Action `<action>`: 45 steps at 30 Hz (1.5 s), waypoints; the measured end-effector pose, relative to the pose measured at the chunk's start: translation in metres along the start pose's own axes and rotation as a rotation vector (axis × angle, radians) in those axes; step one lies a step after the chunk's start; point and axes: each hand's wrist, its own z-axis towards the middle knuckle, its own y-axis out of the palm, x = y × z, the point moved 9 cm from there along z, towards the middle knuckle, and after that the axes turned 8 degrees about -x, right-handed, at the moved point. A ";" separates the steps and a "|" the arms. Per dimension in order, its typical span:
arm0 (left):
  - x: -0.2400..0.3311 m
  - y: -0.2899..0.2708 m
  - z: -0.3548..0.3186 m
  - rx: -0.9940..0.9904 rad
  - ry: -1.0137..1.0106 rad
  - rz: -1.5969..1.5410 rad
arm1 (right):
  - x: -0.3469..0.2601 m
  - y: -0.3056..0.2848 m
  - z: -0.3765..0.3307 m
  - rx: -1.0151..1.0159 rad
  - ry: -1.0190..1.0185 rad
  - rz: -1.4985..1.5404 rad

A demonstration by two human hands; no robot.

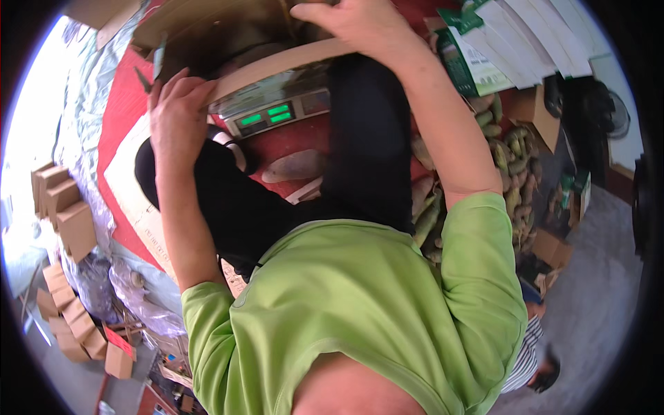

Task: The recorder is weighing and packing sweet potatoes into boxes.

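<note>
An open cardboard box (277, 66) rests on a digital scale (277, 114) with green lit displays, in front of my knees. My left hand (178, 114) is closed on the box's near left corner, fingers curled over the edge. A thin dark pointed thing sticks up beside those fingers; its kind is unclear. My right hand (356, 24) grips the box's right side, with the thumb reaching over the rim. Shadow hides most of the inside, where a dull brownish shape shows. A long pale root, like a sweet potato (296, 166), lies on the red cloth (280, 142) between my legs.
A large pile of sweet potatoes (515, 180) lies to my right. Beyond it are green-and-white packages (477, 62) and folded white sheets (529, 34). Small cardboard boxes (76, 221) are stacked at left near clear plastic wrap (135, 290). Another person's striped garment (522, 356) shows at lower right.
</note>
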 end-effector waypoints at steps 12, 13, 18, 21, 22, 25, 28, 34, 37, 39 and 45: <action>-0.010 -0.013 0.002 0.126 -0.070 0.096 | 0.230 -0.067 -0.306 0.362 0.785 0.051; -0.011 -0.011 0.002 0.135 -0.087 0.118 | 0.244 -0.052 -0.333 0.333 0.831 -0.002; -0.017 -0.006 0.003 0.155 -0.083 0.115 | 0.295 0.036 -0.450 -0.072 1.031 -0.203; -0.014 0.000 0.012 0.163 -0.066 0.102 | 0.324 0.064 -0.530 -0.230 1.199 -0.464; -0.017 -0.002 0.008 0.173 -0.085 0.110 | 0.320 0.068 -0.531 -0.234 1.188 -0.453; -0.019 -0.011 -0.001 0.174 -0.108 0.152 | 0.320 0.061 -0.564 -0.171 1.412 -0.359; -0.014 -0.004 0.008 0.166 -0.066 0.124 | 0.335 0.046 -0.629 0.092 1.541 -0.231; -0.020 0.003 0.008 0.175 -0.024 0.133 | 0.351 0.048 -0.653 0.251 1.603 0.036; -0.021 -0.008 -0.002 0.186 -0.043 0.171 | 0.346 0.050 -0.605 -0.084 1.586 -0.259; -0.016 -0.009 -0.002 0.174 -0.032 0.159 | 0.351 0.056 -0.605 -0.127 1.582 -0.210; -0.011 -0.003 0.003 0.174 -0.057 0.140 | 0.378 0.061 -0.650 0.092 1.507 -0.054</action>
